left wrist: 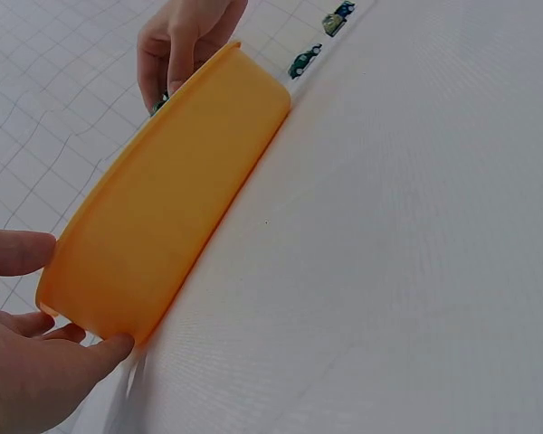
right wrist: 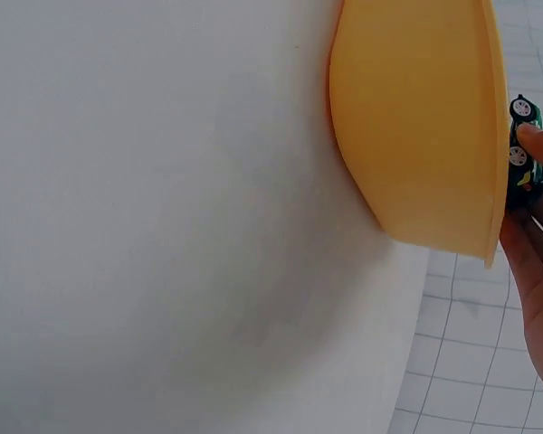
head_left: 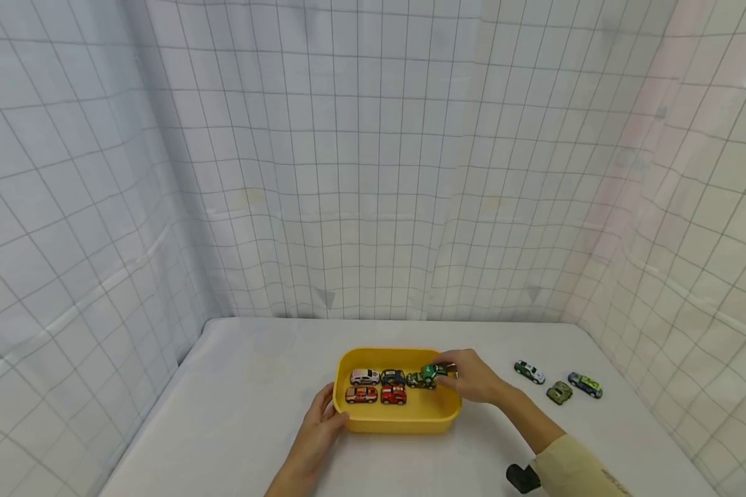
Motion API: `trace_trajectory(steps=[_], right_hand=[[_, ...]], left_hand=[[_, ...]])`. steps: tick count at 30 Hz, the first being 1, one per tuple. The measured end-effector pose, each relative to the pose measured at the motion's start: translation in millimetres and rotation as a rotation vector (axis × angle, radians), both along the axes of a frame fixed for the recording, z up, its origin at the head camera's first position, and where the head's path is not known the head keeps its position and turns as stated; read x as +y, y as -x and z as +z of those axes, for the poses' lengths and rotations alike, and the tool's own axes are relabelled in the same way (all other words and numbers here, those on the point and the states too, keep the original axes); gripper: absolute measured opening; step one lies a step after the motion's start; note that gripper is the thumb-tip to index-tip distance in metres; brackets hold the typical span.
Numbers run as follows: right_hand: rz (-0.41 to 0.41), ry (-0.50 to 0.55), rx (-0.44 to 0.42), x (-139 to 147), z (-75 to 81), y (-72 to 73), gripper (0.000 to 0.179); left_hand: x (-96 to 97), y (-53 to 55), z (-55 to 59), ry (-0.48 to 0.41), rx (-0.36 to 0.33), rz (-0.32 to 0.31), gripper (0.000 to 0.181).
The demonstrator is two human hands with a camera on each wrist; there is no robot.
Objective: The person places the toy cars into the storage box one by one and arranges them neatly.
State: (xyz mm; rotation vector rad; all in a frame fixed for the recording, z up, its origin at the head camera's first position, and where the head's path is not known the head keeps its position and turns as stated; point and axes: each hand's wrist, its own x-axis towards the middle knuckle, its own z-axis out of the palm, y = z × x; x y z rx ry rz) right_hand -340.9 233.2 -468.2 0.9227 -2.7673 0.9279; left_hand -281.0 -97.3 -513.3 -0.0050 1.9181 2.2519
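A yellow plastic bin (head_left: 398,426) stands on the table, with several small toy cars inside in two rows, among them a red car (head_left: 394,395) and a white-and-pink car (head_left: 365,377). My left hand (head_left: 320,422) holds the bin's left end, thumb near its front corner and fingers along the outer wall (left wrist: 163,190). Over the bin's right part, my right hand (head_left: 474,376) pinches a green toy car (head_left: 434,371) between thumb and fingers. In the right wrist view this green car (right wrist: 525,149) shows just above the rim. Below it lies a camouflage-patterned car (head_left: 418,381).
Right of the bin, three more toy cars lie on the white table (head_left: 236,407): a green-and-white one (head_left: 529,371), an olive one (head_left: 559,393) and a blue-and-yellow one (head_left: 585,384). White gridded curtains (head_left: 373,172) enclose the table at the back and both sides.
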Motion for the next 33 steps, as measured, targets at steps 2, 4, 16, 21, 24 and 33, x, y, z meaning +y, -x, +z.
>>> trace_trajectory(steps=[2,4,16,21,24,33], right_hand=[[0.006,-0.030,0.018,-6.3,-2.1,1.8,0.024],[-0.002,-0.067,0.032,-10.8,-4.6,3.5,0.023],[-0.009,-0.245,0.045,-29.3,-12.6,6.5,0.023],[-0.012,-0.319,0.081,-34.2,-18.2,5.8,0.023],[-0.015,-0.342,0.082,-36.9,-19.8,5.3,0.022],[-0.043,-0.411,0.058,-41.4,-16.6,5.1,0.025]], left_hand=[[-0.4,-0.5,-0.3,0.000,0.001,-0.002,0.078],[-0.3,-0.7,-1.0,-0.004,0.008,-0.004,0.078],[0.2,-0.5,-0.9,-0.006,0.011,0.001,0.077],[-0.2,0.2,-2.4,0.000,0.002,0.002,0.077],[-0.4,0.7,-3.2,0.003,-0.004,0.003,0.077],[-1.0,1.8,-2.8,0.009,0.001,-0.004,0.077]])
